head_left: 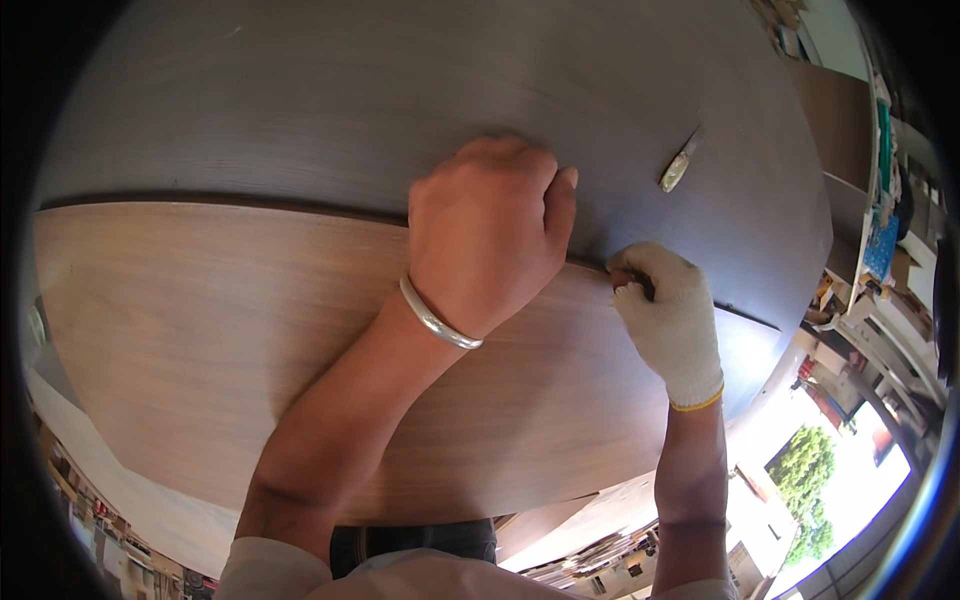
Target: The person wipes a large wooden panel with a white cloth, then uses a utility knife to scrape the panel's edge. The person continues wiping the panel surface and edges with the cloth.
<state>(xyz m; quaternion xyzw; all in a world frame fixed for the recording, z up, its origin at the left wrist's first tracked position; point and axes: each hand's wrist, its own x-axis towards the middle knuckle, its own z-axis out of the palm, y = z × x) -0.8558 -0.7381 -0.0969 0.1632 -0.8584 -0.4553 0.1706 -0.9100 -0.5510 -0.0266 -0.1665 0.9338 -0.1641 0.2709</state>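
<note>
A wide light-brown wood-grain board (200, 310) lies in front of me, and its far edge meets a dark grey-brown panel (330, 90). My left hand (490, 235), bare with a silver bangle (438, 320) at the wrist, is closed in a fist over that seam. Its fingertips are hidden beneath the hand, so anything in them cannot be seen. To the right, my right hand (668, 310) wears a white knit glove and pinches at the seam. What lies between its thumb and finger is too small to make out. Beyond it, a knife (676, 170) with a pale, wrapped-looking handle rests on the dark panel.
A thin dark line (750, 317) continues along the seam right of my gloved hand. Shelving and stacked material (885, 240) stand at the far right. Lower right is a bright opening with a green tree (805, 480). Offcuts (600, 565) lie below the board's near edge.
</note>
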